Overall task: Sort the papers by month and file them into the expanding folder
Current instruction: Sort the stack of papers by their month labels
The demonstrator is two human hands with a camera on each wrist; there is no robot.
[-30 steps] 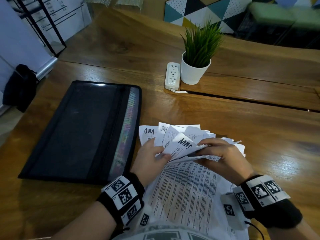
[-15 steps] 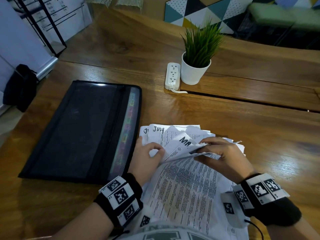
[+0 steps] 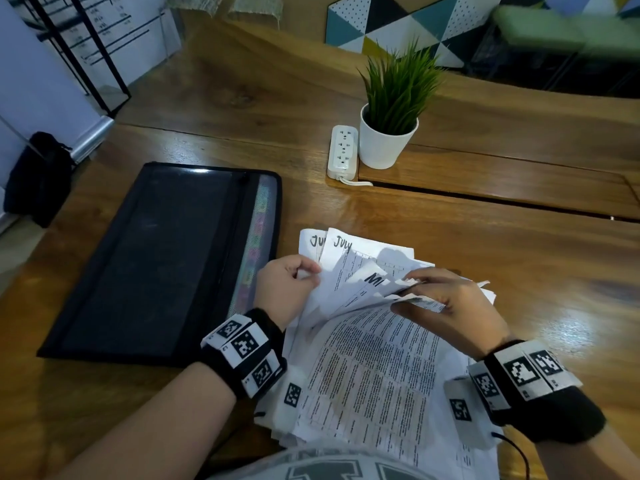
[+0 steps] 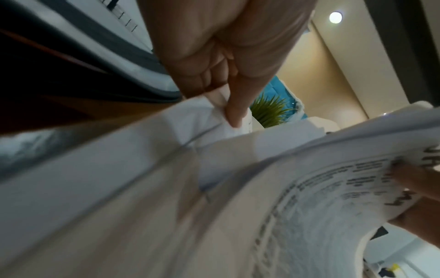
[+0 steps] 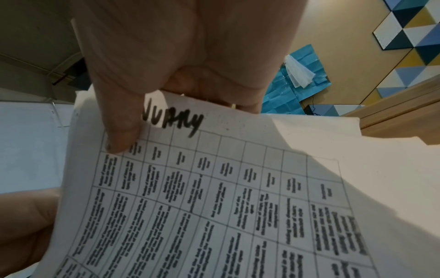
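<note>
Setting: wooden table (image 3: 450,244) in a room with a geometric wall panel (image 3: 398,22) at the back.
Right hand: the right hand (image 3: 450,306) pinches the top edge of a printed sheet (image 5: 214,197), thumb (image 5: 119,131) pressed on its face beside a handwritten month ending "uary"; curled fingers sit behind the page.
Left hand: the left hand (image 3: 287,289) grips the left edge of the fanned papers (image 3: 363,358), thumb (image 4: 235,105) clamped down on the folded white corners.
Papers: the stack lies on the table in front of the person, upper sheets lifted and spread between both hands; two far sheets read "July" (image 3: 343,244), another shows an "M".
Folder: a black expanding folder (image 3: 156,261) lies flat and closed just left of the papers, coloured tabs along its right edge.
Beyond: a potted plant (image 3: 394,112) in a white pot stands beside a white power strip (image 3: 343,150).
</note>
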